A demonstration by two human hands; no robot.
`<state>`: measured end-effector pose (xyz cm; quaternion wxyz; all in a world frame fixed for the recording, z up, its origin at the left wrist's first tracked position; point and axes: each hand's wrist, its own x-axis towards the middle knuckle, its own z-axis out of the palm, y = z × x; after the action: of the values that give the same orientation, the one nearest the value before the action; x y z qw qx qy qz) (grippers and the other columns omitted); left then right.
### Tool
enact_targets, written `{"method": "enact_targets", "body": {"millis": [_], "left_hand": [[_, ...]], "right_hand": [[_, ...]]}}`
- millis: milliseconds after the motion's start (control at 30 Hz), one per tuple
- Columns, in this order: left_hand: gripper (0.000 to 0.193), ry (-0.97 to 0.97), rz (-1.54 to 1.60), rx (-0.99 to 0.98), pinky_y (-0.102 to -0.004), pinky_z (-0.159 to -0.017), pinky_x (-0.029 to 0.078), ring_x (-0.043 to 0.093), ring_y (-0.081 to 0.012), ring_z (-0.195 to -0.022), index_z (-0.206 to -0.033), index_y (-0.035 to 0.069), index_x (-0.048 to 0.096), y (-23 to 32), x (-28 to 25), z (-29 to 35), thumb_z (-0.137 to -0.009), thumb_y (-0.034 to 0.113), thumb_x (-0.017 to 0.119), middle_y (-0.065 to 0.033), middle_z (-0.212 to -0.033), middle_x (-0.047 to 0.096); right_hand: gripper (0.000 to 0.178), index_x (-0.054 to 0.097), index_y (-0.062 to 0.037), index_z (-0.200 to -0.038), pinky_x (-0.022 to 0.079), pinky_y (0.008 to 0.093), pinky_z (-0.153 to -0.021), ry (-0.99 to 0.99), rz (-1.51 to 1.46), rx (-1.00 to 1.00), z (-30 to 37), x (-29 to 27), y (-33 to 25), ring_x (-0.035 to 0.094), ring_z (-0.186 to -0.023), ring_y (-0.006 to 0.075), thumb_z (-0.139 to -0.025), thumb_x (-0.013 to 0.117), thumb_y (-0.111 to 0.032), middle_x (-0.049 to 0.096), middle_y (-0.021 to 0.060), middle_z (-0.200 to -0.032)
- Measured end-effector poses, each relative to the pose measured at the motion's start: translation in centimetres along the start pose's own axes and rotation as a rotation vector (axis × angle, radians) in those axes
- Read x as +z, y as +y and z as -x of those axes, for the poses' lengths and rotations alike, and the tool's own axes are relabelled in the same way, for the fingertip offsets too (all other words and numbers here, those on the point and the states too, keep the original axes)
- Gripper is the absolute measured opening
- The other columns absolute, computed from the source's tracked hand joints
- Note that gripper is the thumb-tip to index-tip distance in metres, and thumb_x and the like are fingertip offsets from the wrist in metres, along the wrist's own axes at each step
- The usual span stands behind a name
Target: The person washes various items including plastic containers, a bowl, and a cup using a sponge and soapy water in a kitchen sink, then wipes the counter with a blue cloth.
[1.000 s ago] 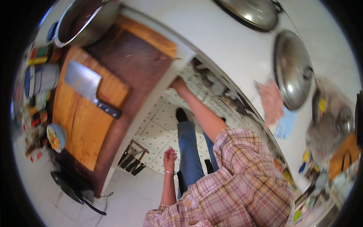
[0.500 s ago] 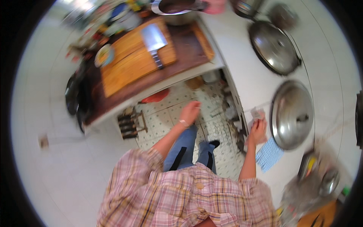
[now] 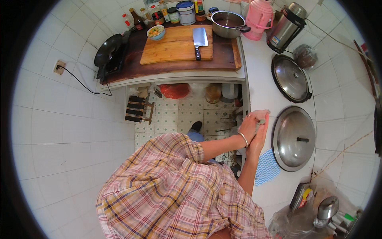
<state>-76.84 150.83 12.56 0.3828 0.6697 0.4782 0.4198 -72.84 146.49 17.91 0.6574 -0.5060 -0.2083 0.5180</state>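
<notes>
Above the white counter's edge on the right, my two hands are pressed together around a crumpled pale pink cloth-like thing (image 3: 260, 114). My left hand (image 3: 247, 126) wears a bracelet and has its fingers closed over the near side of it. Against it lies my right hand (image 3: 259, 135), with the pink thing between the palms and fingers; some of it is hidden. Just below the hands a blue-and-white wavy-striped cloth (image 3: 267, 169) lies flat on the counter. A large round metal lid (image 3: 294, 139) with a dark handle is beside them.
On the far counter, a cleaver (image 3: 200, 42) lies on a wooden cutting board (image 3: 167, 46), near a small bowl of chopped food (image 3: 155, 32). A metal pot (image 3: 229, 24), pink thermos (image 3: 258, 18) and lidded pan (image 3: 292, 77) stand farther right. A small stool (image 3: 138, 109) is on the floor.
My left hand has come from over the floor to the right, meeting my right hand at the pink thing. The pink thing is now lifted between both hands. My body has turned right.
</notes>
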Motion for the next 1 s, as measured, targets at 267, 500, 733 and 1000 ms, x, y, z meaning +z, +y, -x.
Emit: {"method": "enact_targets", "body": {"millis": [267,500,733,1000], "left_hand": [[0.028,-0.249,-0.135,0.474,-0.0418,-0.098,0.028,0.041,-0.0265,-0.116,-0.102,0.016,0.065,7.5,1.3,2.1,-0.076,0.011,0.058,-0.0015,-0.111,0.057],[0.04,-0.451,-0.991,0.768,-0.0536,-0.106,0.014,0.032,-0.0311,-0.129,-0.119,0.013,0.054,8.2,4.0,2.0,-0.081,0.024,0.052,-0.0039,-0.119,0.053],[0.025,-0.382,-0.93,0.886,-0.0515,-0.108,0.016,0.042,-0.0288,-0.122,-0.097,0.01,0.063,8.5,4.2,6.7,-0.077,0.022,0.056,-0.0039,-0.106,0.061],[0.037,-0.319,0.231,0.527,-0.0411,-0.106,0.029,0.04,-0.0285,-0.123,-0.112,0.008,0.055,9.9,4.5,11.2,-0.075,0.005,0.057,-0.0091,-0.12,0.052]], "right_hand": [[0.043,0.039,-0.0073,-0.133,0.04,0.0388,-0.098,0.066,-0.586,0.057,1.7,-11.5,0.6,0.047,-0.119,0.0242,-0.097,0.036,-0.031,0.044,0.01,-0.134],[0.051,0.035,-0.01,-0.137,0.032,0.041,-0.104,0.119,-0.399,0.021,5.7,-7.2,-1.6,0.041,-0.123,0.0235,-0.097,0.033,-0.042,0.042,0.0068,-0.137],[0.054,0.034,-0.0104,-0.137,0.034,0.039,-0.101,0.083,-0.652,-0.02,7.3,-7.8,-2.1,0.044,-0.12,0.0233,-0.097,0.03,-0.047,0.044,0.0079,-0.133],[0.055,0.036,-0.0083,-0.135,0.038,0.0379,-0.098,-0.028,-0.757,-0.277,8.3,-11.2,-2.9,0.046,-0.118,0.0236,-0.097,0.029,-0.047,0.047,0.0107,-0.128]]}}
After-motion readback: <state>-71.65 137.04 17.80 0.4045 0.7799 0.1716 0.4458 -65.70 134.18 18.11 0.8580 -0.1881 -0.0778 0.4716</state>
